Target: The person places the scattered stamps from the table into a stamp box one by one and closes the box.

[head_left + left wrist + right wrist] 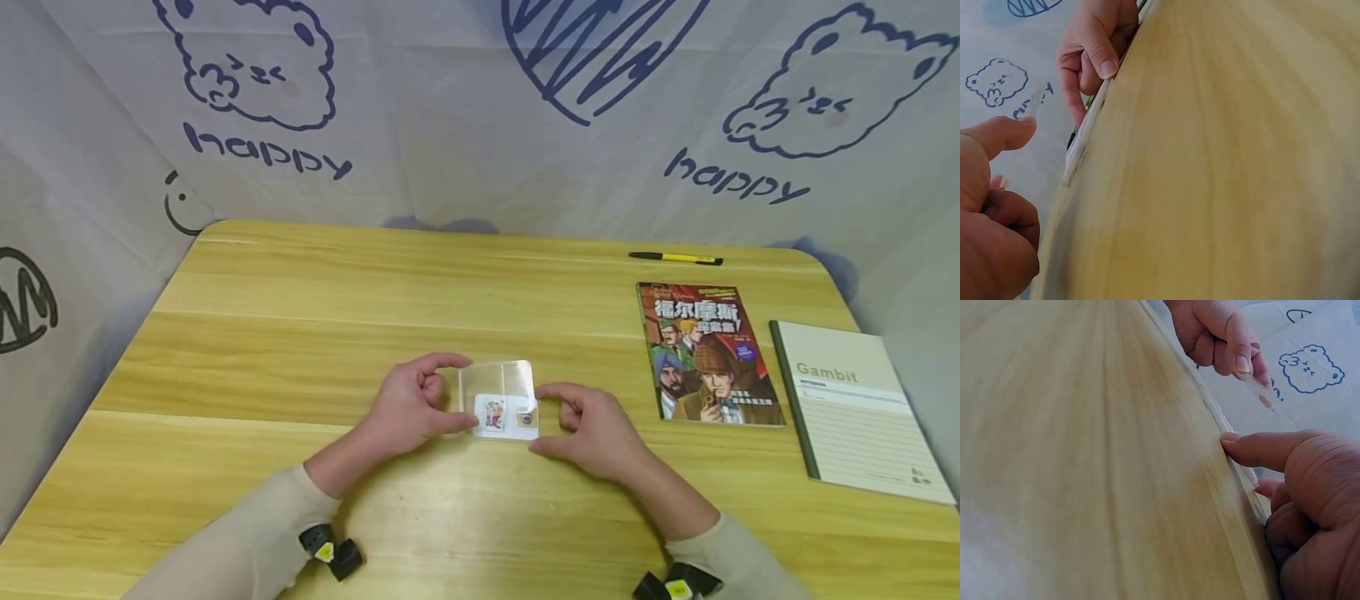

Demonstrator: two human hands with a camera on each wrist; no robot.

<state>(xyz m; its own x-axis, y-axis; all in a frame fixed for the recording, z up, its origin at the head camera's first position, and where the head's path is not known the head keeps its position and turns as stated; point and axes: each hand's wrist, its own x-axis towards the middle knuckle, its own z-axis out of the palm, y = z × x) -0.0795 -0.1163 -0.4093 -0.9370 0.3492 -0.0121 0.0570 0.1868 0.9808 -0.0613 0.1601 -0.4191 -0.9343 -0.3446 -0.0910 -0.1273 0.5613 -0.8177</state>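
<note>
A clear plastic case lies on the table in front of me, with a playing card showing a colourful figure and a white piece with a small gold patch side by side in it. My left hand pinches a clear lid at its left edge between thumb and forefinger. Both wrist views show this lid tilted up above the tabletop. On the other side my right hand grips the case's right end, thumb at the near corner and forefinger at the far one.
To the right lie a comic-style book and a Gambit notebook. A yellow and black pen is near the table's far edge. A white cloth with blue drawings hangs behind the wooden table.
</note>
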